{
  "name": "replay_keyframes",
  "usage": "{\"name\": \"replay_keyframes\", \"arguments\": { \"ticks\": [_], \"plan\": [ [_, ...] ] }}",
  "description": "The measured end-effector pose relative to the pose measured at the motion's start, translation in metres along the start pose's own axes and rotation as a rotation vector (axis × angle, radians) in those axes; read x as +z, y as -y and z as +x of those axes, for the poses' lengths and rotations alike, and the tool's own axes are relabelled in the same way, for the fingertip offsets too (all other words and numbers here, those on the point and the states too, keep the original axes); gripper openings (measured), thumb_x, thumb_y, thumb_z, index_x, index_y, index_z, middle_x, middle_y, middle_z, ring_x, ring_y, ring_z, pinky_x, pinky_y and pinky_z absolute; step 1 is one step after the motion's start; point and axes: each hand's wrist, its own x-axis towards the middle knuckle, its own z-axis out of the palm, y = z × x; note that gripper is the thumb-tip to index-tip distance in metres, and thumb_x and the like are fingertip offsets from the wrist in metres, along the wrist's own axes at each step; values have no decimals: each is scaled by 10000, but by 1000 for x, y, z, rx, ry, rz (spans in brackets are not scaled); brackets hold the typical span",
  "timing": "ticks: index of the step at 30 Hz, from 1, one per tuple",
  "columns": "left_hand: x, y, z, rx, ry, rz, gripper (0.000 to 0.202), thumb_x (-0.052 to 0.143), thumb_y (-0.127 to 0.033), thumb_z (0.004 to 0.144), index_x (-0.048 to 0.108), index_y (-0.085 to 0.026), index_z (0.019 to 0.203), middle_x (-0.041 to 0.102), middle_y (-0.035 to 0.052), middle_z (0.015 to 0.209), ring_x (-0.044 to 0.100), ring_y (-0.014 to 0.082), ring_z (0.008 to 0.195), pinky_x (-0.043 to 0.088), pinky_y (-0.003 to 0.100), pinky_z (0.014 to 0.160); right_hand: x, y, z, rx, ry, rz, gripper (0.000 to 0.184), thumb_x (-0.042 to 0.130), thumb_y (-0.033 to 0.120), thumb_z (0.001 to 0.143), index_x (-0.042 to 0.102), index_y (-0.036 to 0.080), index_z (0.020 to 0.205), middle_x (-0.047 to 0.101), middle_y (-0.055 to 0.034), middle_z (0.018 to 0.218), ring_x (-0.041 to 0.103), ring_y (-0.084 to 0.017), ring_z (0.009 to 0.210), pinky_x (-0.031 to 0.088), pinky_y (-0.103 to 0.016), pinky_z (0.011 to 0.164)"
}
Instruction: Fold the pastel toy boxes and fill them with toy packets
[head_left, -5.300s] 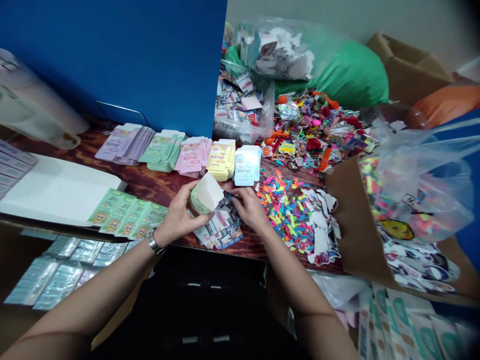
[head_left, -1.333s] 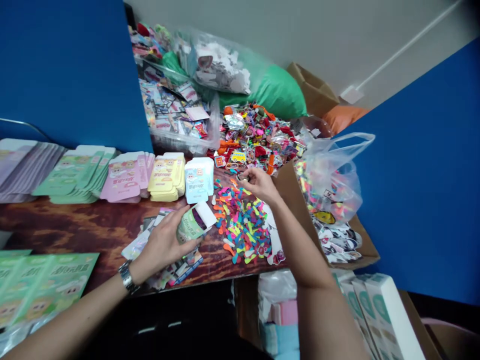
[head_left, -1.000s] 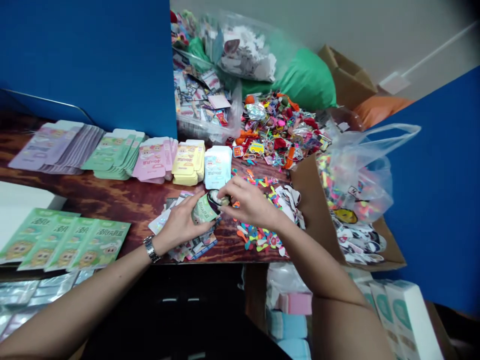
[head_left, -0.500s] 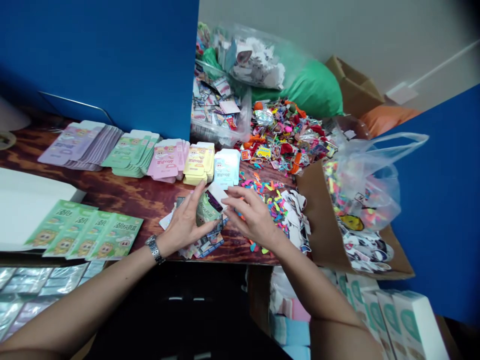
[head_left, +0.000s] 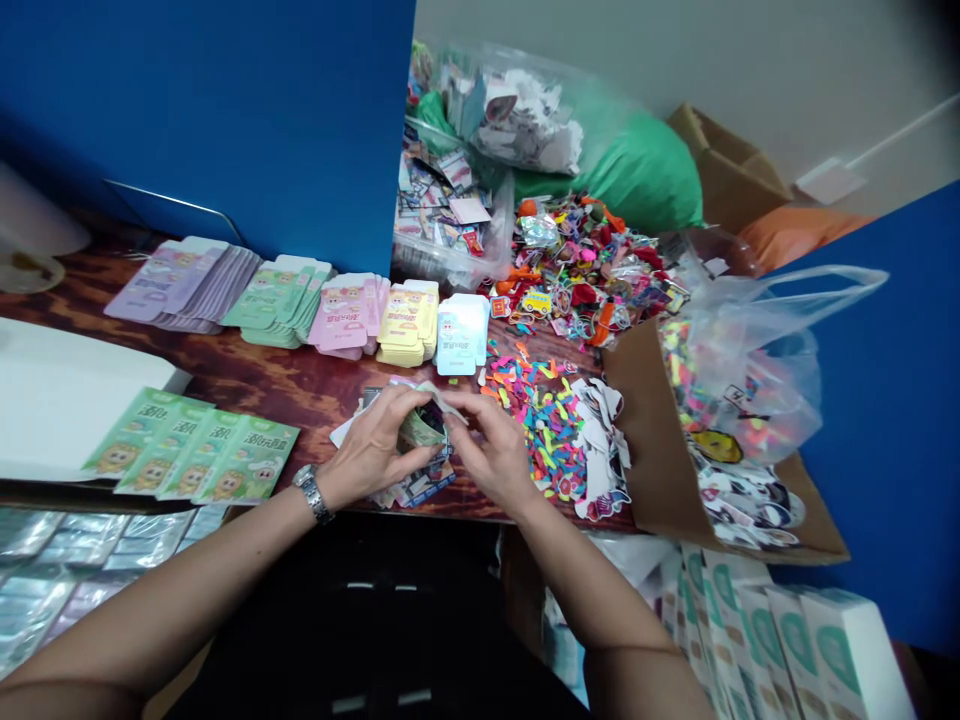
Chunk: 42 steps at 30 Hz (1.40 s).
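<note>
Left hand (head_left: 367, 450) and right hand (head_left: 487, 455) pinch a green carton (head_left: 418, 432), lettering unreadable.

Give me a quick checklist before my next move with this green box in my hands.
Left hand gripping the green box: ok.
Right hand holding the box too: cannot tell, its fingers only meet the top edge.
Inside of the box: cannot tell, the hands hide it.
Loose cards under the hands: ok, lying on the wooden table.
Pale blue box stack apart from the hands: ok.
Watch on the left wrist clear of the cards: ok.
</note>
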Motion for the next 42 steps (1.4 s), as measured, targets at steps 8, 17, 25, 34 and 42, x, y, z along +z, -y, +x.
{"name": "replay_keyframes", "arguments": {
  "ticks": [8,17,25,34,42],
  "plan": [
    [-1,-5,-4,-141,10,75,917,652,-366,862,65,-209,1549,505,179,1374,581,283,1199,521,388,938,6,4,9,279,32,160,134,614,262,905,664,207,1016,691,-40,953,667,-152,877,570,-252,708],
    [-6,-11,-1,-161,145,452,1015,545,-445,882,-148,-114,1546,543,210,1204,599,346,1019,540,488,816,19,11,0,-71,-45,-107,287,532,117,949,663,219,1182,720,-70,1131,665,-178,1082,537,-350,991],
    [-23,-18,-1,-258,231,443,968,494,-447,894,-149,-135,1547,523,160,1159,586,293,991,547,376,700,43,5,-13,-137,-97,-102,537,495,118,967,417,239,1484,689,-87,1240,643,-199,1169,545,-376,1020],
    [-68,-35,-58,-427,353,871,760,449,-462,943,152,-150,1569,602,161,1081,577,318,955,507,426,761,57,0,-10,-190,75,-48,540,521,158,964,404,238,1486,613,-111,1341,588,-230,1240,522,-419,1045],
    [-90,-4,-82,-582,267,1001,749,592,-446,877,337,-146,1514,343,252,1543,237,514,1427,144,724,1097,67,-2,-12,-251,112,-48,561,545,137,945,405,213,1482,616,-131,1323,584,-237,1235,510,-408,1045]
  ]
}}
